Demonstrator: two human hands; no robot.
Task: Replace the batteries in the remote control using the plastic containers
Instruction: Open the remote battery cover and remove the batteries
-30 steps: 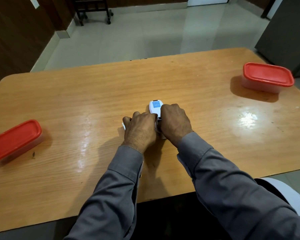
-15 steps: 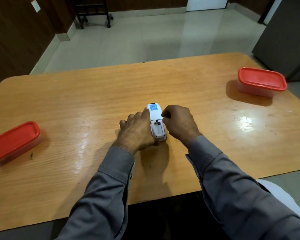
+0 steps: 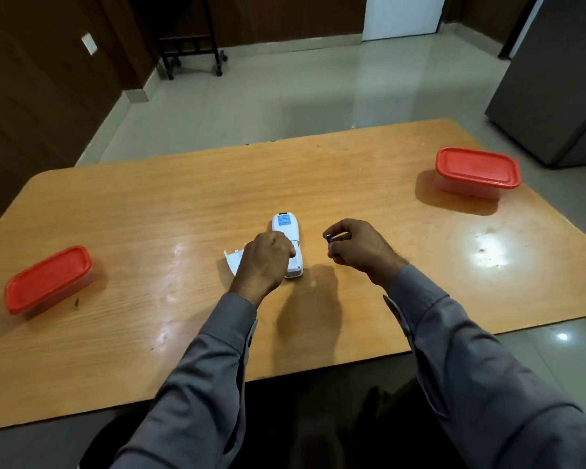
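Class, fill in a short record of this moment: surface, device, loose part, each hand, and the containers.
surface: wooden table
device: white remote control, face down, battery bay open
loose part: white battery cover, left of the remote
left hand: on the remote's bay
right hand: pinching a small battery
containers: left container and right container, red lids on

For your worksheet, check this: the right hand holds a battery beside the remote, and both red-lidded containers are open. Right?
Not quite. In the head view the right hand holds a battery beside the remote, but both containers are closed.
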